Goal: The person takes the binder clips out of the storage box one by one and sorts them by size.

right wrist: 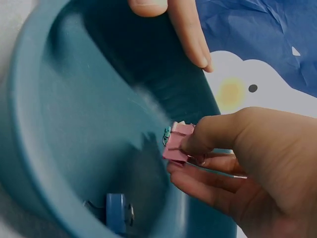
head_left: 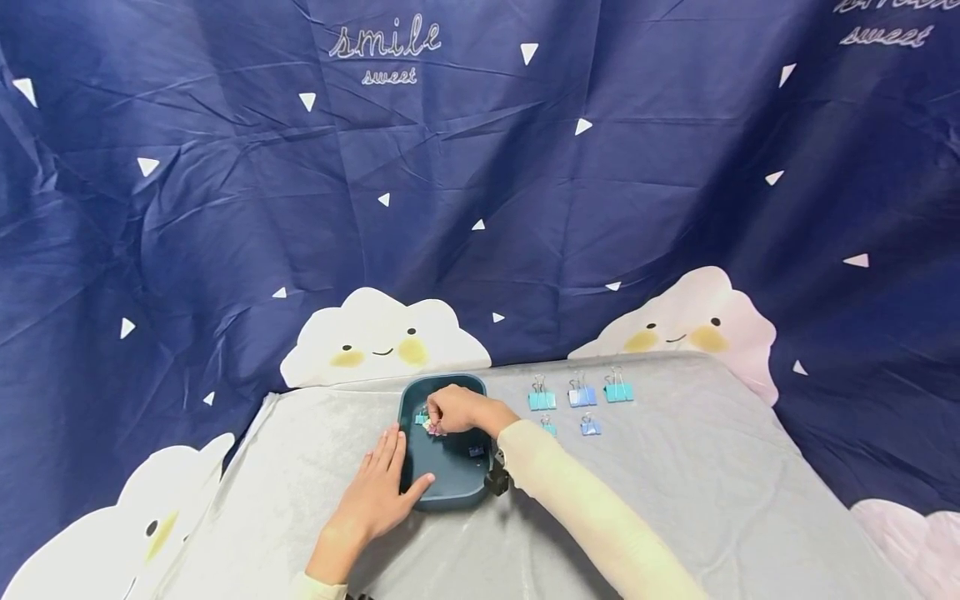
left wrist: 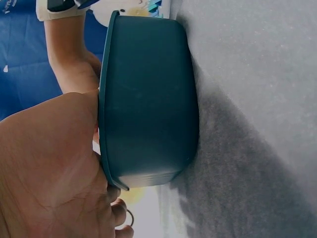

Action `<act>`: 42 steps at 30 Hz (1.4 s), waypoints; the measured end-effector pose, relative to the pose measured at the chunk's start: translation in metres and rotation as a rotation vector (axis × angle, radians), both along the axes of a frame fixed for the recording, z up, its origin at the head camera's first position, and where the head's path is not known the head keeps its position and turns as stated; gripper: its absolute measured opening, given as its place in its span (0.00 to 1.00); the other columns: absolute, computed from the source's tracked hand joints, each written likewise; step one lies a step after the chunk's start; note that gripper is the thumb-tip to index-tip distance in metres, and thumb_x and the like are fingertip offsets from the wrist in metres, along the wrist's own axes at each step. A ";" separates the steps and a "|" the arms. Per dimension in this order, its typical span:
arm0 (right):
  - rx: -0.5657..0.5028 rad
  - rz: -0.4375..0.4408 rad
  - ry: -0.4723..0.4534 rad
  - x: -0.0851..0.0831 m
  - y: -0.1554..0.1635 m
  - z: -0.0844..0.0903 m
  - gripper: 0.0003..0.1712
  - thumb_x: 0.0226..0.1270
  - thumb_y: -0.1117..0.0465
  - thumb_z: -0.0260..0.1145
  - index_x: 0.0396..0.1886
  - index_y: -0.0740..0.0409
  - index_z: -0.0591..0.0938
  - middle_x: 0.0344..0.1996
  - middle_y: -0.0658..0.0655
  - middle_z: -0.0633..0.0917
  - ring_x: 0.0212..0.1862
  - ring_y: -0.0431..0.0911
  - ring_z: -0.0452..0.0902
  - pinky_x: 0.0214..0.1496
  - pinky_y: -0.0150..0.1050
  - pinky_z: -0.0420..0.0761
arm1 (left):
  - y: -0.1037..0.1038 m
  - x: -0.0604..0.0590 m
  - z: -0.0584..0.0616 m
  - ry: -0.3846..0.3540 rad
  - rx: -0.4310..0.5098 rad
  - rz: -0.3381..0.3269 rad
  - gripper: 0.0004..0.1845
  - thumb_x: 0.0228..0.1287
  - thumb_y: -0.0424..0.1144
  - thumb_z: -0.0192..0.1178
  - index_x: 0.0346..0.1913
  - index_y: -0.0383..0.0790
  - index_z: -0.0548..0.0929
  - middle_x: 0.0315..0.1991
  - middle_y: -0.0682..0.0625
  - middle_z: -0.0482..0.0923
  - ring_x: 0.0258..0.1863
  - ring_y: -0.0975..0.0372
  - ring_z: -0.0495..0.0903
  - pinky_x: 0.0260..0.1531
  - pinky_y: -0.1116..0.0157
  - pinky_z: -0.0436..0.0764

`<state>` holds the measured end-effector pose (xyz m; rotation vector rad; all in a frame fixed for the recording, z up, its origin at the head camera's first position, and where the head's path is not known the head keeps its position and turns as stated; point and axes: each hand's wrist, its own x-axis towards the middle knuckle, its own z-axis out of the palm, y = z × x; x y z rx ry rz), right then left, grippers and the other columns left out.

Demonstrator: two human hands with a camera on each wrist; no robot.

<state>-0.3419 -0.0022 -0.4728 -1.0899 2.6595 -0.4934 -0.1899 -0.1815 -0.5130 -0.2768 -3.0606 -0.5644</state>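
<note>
A dark teal bin (head_left: 442, 492) stands on the grey cloth. My left hand (head_left: 372, 492) rests along its left rim with fingers extended and thumb spread over the near corner. Inside the bin, my right hand (head_left: 456, 408) pinches a pink binder clip (right wrist: 178, 142) between thumb and fingers. Behind that clip, small teal and pale pieces show at its edge in the right wrist view. A small blue binder clip (right wrist: 116, 213) lies on the bin floor toward the near right. A teal binder clip (head_left: 422, 418) is by the left wall.
Right of the bin, larger binder clips form a back row: teal (head_left: 542, 400), blue (head_left: 582, 396) and teal (head_left: 619, 391). In front are a small teal clip (head_left: 549, 427) and a small blue clip (head_left: 591, 427). A navy curtain (head_left: 480, 167) hangs behind the table.
</note>
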 end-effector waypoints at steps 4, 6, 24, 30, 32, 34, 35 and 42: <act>0.005 0.012 0.002 -0.002 0.005 0.000 0.10 0.68 0.64 0.74 0.29 0.48 0.83 0.28 0.44 0.83 0.31 0.36 0.74 0.37 0.30 0.76 | 0.001 0.001 0.000 0.020 0.014 -0.007 0.50 0.78 0.62 0.57 0.84 0.27 0.56 0.87 0.34 0.48 0.86 0.40 0.50 0.82 0.36 0.56; 0.004 0.017 0.008 -0.004 0.007 0.001 0.08 0.68 0.65 0.73 0.30 0.49 0.84 0.30 0.45 0.85 0.32 0.36 0.74 0.38 0.30 0.77 | 0.001 0.002 0.000 0.030 0.023 -0.010 0.49 0.78 0.62 0.58 0.83 0.26 0.57 0.86 0.34 0.49 0.86 0.39 0.51 0.82 0.36 0.57; -0.150 0.108 0.035 -0.011 0.028 0.005 0.04 0.68 0.66 0.76 0.40 0.55 0.94 0.36 0.49 0.94 0.41 0.38 0.89 0.48 0.32 0.87 | 0.002 0.001 -0.001 0.013 0.006 -0.009 0.50 0.78 0.63 0.56 0.84 0.28 0.55 0.87 0.35 0.48 0.87 0.41 0.49 0.83 0.37 0.56; -0.178 0.133 0.075 -0.010 0.034 0.006 0.08 0.67 0.70 0.75 0.42 0.56 0.93 0.40 0.53 0.92 0.47 0.45 0.89 0.52 0.35 0.87 | 0.003 0.001 0.000 0.010 0.006 -0.005 0.49 0.78 0.63 0.56 0.84 0.28 0.55 0.87 0.35 0.47 0.87 0.41 0.49 0.83 0.38 0.55; -0.190 0.136 0.104 -0.010 0.037 0.005 0.09 0.66 0.69 0.75 0.42 0.55 0.94 0.40 0.53 0.89 0.46 0.45 0.86 0.52 0.34 0.86 | 0.003 0.001 0.001 0.008 0.004 -0.004 0.50 0.78 0.63 0.56 0.84 0.28 0.54 0.87 0.35 0.47 0.87 0.42 0.48 0.83 0.38 0.55; -0.209 0.136 0.115 -0.009 0.040 0.005 0.09 0.66 0.69 0.75 0.43 0.54 0.94 0.39 0.53 0.86 0.46 0.45 0.84 0.51 0.33 0.85 | 0.003 0.001 0.002 0.007 0.004 -0.002 0.50 0.78 0.63 0.56 0.84 0.29 0.54 0.87 0.35 0.47 0.87 0.42 0.48 0.83 0.38 0.55; -0.220 0.136 0.119 -0.009 0.042 0.005 0.09 0.66 0.69 0.75 0.43 0.54 0.94 0.38 0.52 0.86 0.45 0.45 0.84 0.51 0.33 0.85 | 0.003 0.001 0.002 0.010 0.009 -0.004 0.50 0.78 0.63 0.56 0.84 0.28 0.55 0.87 0.35 0.47 0.87 0.41 0.48 0.83 0.38 0.55; -0.269 0.113 0.126 -0.006 0.053 0.009 0.12 0.65 0.71 0.73 0.44 0.54 0.94 0.40 0.51 0.87 0.45 0.42 0.85 0.52 0.32 0.85 | 0.001 0.000 0.001 0.011 -0.006 0.001 0.50 0.78 0.65 0.55 0.84 0.29 0.54 0.87 0.36 0.46 0.87 0.42 0.48 0.83 0.38 0.55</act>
